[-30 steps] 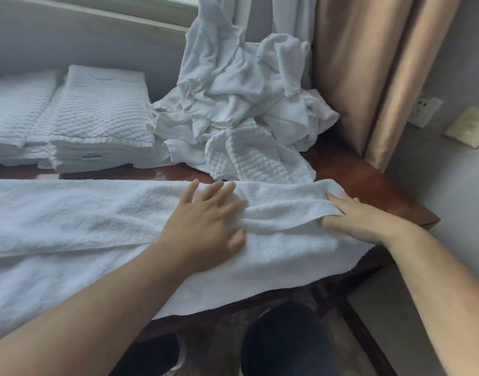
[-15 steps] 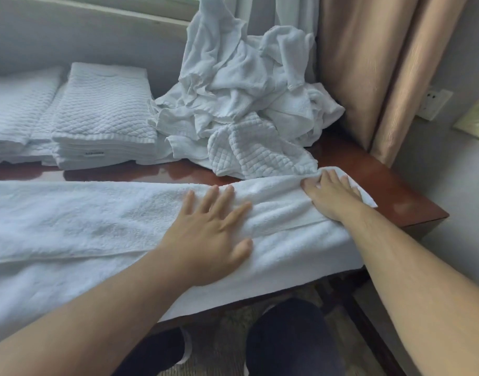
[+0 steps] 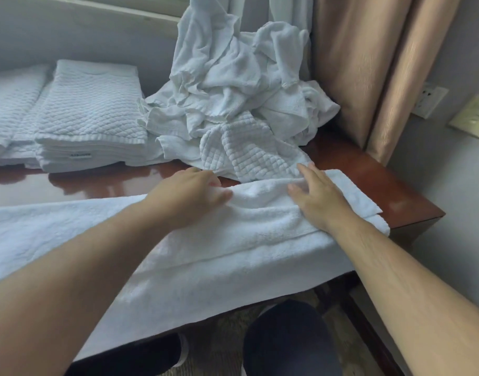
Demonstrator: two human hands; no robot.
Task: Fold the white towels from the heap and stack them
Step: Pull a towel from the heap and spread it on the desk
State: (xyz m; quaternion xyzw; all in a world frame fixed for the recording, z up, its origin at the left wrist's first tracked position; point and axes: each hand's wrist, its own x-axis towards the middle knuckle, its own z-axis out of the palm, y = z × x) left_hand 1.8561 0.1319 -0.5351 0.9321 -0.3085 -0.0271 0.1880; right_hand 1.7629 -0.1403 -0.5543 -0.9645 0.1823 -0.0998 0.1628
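A long white towel (image 3: pixel 232 253) lies across the front of the wooden table (image 3: pixel 368 180), folded lengthwise, and its near edge hangs over the table's front. My left hand (image 3: pixel 189 194) is at the towel's far edge, fingers curled and thumb pinching a small ridge of cloth. My right hand (image 3: pixel 319 199) rests flat on the towel near its right end, fingers apart. Behind both hands, the heap of crumpled white towels (image 3: pixel 232 90) leans against the wall. A stack of folded quilted towels (image 3: pixel 91 112) stands at the back left.
A second folded stack (image 3: pixel 10 104) sits at the far left edge. Beige curtains (image 3: pixel 368 63) hang at the table's back right, with wall sockets (image 3: pixel 429 101) beside them. My knee (image 3: pixel 287 337) is under the table's front edge. The table ends close to the right of the towel.
My left hand slid forward from the towel's middle to its far edge and curled onto it. My right hand moved from the right end up and inward, towards the left hand.
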